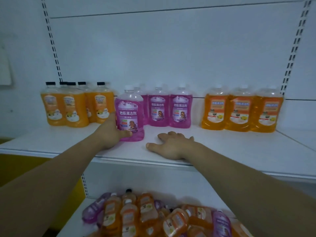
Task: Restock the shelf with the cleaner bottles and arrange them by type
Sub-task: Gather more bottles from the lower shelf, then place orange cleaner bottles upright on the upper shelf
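The left hand (112,133) grasps an upright purple bottle (130,110) standing on the shelf (239,151). Just right of that bottle, the right hand (171,146) lies released, flat on the shelf. Behind the bottle stands the purple row (169,108), and black-capped orange bottles (75,106) stand to its left.

Both bare arms are reaching forward; the left hand (109,135) is gripping a bottle (130,108), thumb across its front; the right hand (171,147) is lying palm down, fingers (163,136) spread.
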